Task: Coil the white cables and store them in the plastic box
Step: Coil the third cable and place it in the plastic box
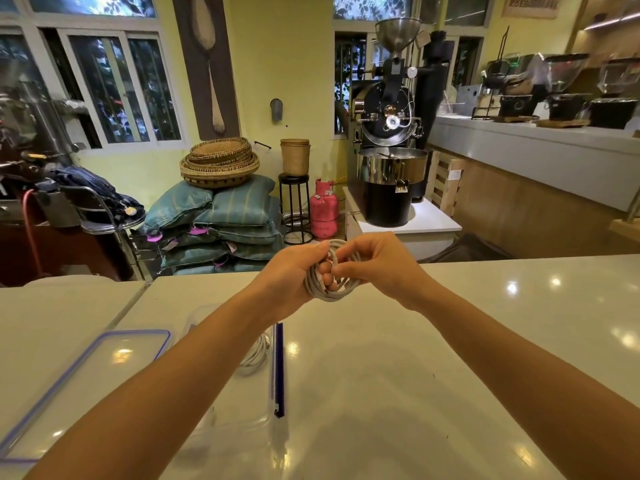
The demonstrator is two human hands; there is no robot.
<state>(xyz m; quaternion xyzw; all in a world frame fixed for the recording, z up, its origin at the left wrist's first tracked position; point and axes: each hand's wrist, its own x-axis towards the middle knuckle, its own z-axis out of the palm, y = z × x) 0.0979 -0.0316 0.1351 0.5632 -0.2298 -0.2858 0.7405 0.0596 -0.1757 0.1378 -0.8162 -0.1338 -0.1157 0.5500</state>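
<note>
A white cable [323, 292] is wound into a loose coil and held above the far part of the pale counter [450, 341]. My left hand [292, 271] grips the coil from the left, its fingers through the loops. My right hand [377, 263] pinches the coil's strands from the right. Below my left forearm stands the clear plastic box [270, 393] with a blue clip on its right rim. Another coiled white cable [256, 355] lies inside it, partly hidden by my arm.
The box's clear lid [86, 386] with a blue edge lies flat at the counter's left. Beyond the counter's far edge are stacked sacks [221, 223], a pink gas cylinder [323, 209] and a coffee roaster [391, 133].
</note>
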